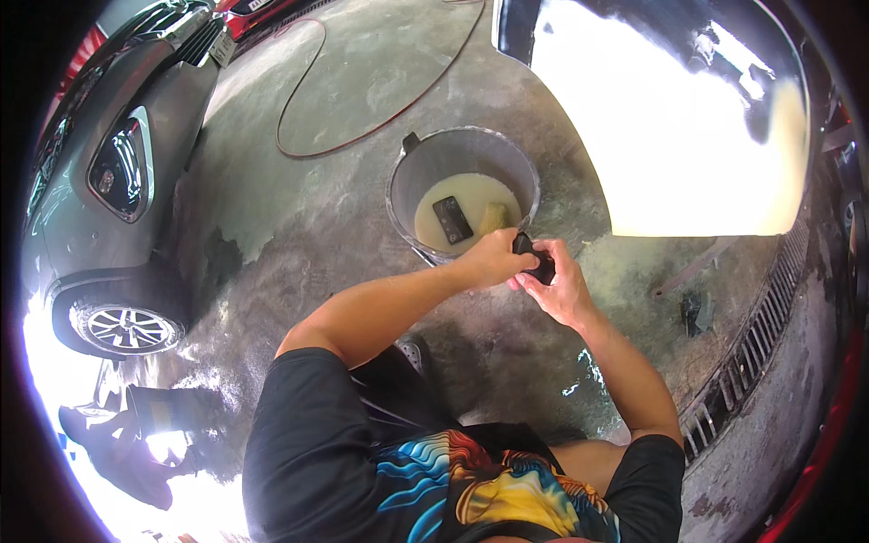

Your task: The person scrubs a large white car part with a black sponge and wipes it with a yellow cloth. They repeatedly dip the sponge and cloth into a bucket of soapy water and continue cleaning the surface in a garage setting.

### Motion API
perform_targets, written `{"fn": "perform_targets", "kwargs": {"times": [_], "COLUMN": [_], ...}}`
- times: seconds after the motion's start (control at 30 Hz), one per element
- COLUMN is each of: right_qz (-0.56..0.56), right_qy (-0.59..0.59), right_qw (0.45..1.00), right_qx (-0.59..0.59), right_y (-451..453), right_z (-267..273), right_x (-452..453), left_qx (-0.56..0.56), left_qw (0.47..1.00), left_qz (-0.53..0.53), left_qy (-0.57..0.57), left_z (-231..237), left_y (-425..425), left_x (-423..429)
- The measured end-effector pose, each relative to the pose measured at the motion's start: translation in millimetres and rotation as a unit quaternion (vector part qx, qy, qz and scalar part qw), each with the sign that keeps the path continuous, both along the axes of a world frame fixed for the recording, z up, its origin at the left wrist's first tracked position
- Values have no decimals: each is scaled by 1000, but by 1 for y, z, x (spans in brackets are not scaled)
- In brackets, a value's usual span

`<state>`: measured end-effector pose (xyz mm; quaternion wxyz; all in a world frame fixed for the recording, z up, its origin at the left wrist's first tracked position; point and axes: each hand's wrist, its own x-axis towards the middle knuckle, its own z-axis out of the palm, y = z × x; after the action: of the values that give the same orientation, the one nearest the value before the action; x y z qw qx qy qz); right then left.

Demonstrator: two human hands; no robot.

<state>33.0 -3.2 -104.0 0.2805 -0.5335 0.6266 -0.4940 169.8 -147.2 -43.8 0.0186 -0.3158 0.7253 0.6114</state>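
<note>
Both hands meet at the near right rim of a grey bucket (468,146) that stands on the concrete floor. My left hand (494,261) and my right hand (560,285) are closed around a small black object (536,261); its kind is mostly hidden by the fingers. A thin grey tip points from it toward the bucket. Cloudy, pale yellow liquid (431,203) fills the bucket's lower part. A black rectangular block (453,220) and a yellow-green sponge (495,217) lie in the liquid, the sponge just beyond my left hand.
A glossy car body panel (679,136) stands at the right, strongly reflecting light. A grey car (115,251) is on the left, with a red car (251,13) behind. A red hose (380,129) loops across the floor. A drain grate (747,360) runs along the right.
</note>
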Motion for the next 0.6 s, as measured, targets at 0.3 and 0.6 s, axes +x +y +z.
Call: {"fn": "perform_targets", "kwargs": {"times": [0.3,0.6], "right_qz": [-95,-163], "right_qy": [-9,24], "right_qw": [989,984], "right_qx": [-114,65], "right_y": [-23,6], "right_z": [12,21], "right_x": [-6,-15], "left_qx": [-8,-451], "left_qw": [993,797], "left_qz": [-113,-360], "left_qy": [21,-177], "left_z": [38,-173], "left_y": [-68,-162], "left_x": [-5,-78]}}
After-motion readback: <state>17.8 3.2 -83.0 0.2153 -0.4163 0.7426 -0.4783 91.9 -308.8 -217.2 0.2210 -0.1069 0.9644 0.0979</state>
